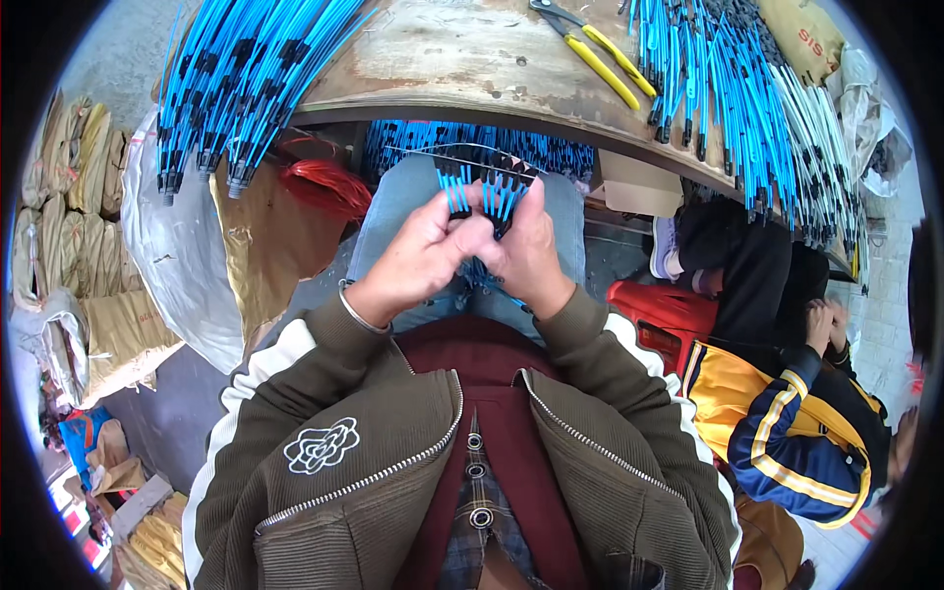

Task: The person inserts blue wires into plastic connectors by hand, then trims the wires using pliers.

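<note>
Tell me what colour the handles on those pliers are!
The handles are yellow, best seen in the head view.

The workbench (433,59) is worn tan. On it, the pliers (602,72) have yellow handles, and the cables (236,88) at its left end are bright blue with black fittings, like the held bundle (502,195) before it. Facing the workbench, the wearer's jacket (364,482) is olive-brown, white-striped along the sleeves, with a white flower outline (322,445).

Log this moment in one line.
left hand: holding blue-and-black strips | right hand: holding same strips | yellow-handled pliers: on wooden table
</note>
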The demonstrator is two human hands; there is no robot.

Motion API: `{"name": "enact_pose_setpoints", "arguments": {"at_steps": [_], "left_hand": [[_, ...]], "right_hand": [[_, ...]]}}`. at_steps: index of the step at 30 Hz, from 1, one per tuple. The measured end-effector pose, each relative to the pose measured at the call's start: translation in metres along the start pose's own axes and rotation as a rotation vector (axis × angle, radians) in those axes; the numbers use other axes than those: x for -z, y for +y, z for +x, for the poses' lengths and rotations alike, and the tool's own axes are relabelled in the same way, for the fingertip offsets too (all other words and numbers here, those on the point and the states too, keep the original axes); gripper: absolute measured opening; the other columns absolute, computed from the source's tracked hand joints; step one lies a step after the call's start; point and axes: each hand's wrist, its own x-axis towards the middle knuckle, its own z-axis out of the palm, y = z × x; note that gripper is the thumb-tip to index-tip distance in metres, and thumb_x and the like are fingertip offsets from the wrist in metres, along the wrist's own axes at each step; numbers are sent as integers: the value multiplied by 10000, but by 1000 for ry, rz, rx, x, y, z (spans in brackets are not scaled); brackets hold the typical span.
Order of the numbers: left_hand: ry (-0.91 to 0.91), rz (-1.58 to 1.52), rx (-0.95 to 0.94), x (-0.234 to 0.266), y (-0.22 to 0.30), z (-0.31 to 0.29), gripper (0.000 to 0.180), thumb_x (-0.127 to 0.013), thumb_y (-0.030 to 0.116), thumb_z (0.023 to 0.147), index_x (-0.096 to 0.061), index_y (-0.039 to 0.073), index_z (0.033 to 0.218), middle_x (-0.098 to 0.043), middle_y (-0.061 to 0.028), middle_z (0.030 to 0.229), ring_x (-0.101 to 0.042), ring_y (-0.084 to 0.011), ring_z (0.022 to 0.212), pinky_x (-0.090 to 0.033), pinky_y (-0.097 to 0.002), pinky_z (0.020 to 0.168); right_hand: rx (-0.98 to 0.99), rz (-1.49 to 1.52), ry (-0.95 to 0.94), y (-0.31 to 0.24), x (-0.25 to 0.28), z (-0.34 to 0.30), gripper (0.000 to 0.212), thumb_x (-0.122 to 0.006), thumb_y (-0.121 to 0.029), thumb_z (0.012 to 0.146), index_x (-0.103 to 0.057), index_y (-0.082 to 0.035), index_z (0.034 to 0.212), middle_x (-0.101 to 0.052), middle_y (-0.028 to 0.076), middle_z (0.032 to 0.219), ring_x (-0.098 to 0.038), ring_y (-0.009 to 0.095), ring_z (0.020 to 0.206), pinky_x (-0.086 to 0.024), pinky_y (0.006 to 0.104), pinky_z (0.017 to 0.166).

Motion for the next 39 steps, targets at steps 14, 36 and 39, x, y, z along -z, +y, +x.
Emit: {"name": "enact_pose_setpoints", "arguments": {"at_steps": [14,36,39], "left_hand": [[63,-129,-190,2,2,-5,395,-653,176,835,-501,26,1168,-612,-50,895,-549,-82,841,-447,-241,779],[81,289,-149,12,32,30,253,-553,25,838,-577,-27,1085,-633,-83,968,-580,-108,855,-479,-246,760],[224,148,-283,8,34,29,202,-565,33,844,-590,-22,1037,-627,-66,900,-580,-103,790,-473,-238,700]], "right_hand": [[-92,8,166,-10,-4,4,739,-793,-141,652,-337,6,1214,-637,154,880,-655,304,772,-522,365,658],[-134,73,151,-18,-11,6,331,-706,-167,786,-549,-16,1034,-657,94,828,-628,155,712,-496,284,655],[-157,80,140,-16,-11,8,308,-692,-172,801,-553,-16,1028,-656,95,824,-618,148,700,-491,280,654]]}}
